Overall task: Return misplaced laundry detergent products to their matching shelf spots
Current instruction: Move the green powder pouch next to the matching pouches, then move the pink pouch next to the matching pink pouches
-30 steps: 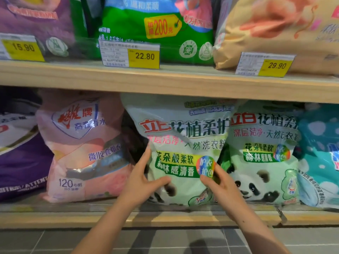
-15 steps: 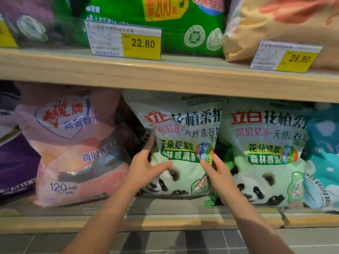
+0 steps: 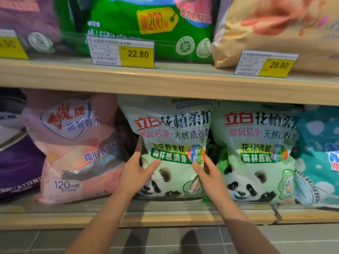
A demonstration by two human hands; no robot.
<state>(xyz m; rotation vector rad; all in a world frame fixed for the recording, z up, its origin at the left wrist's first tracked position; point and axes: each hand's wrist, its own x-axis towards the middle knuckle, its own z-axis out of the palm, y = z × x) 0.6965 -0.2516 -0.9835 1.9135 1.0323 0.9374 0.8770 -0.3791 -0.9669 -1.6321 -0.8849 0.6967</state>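
Note:
A pale green panda detergent bag (image 3: 170, 136) stands upright on the lower shelf (image 3: 165, 217), between a pink bag (image 3: 73, 143) and a second, matching panda bag (image 3: 256, 153). My left hand (image 3: 136, 173) clasps the bag's left edge, thumb across its front and fingers behind the side. My right hand (image 3: 209, 175) grips its right edge, thumb on the front near the round rainbow sticker. The bag's bottom rests on the shelf board.
A teal spotted bag (image 3: 319, 153) stands at the far right, a purple bag (image 3: 16, 162) at the far left. The upper shelf (image 3: 165, 79) carries a green bag (image 3: 146, 24), a tan bag (image 3: 275, 30) and yellow price tags (image 3: 135, 55). Grey floor tiles lie below.
The panda bag has been pushed further back onto the lower shelf and stands straighter beside its twin. Both hands have stayed on its edges and slid slightly inward with it.

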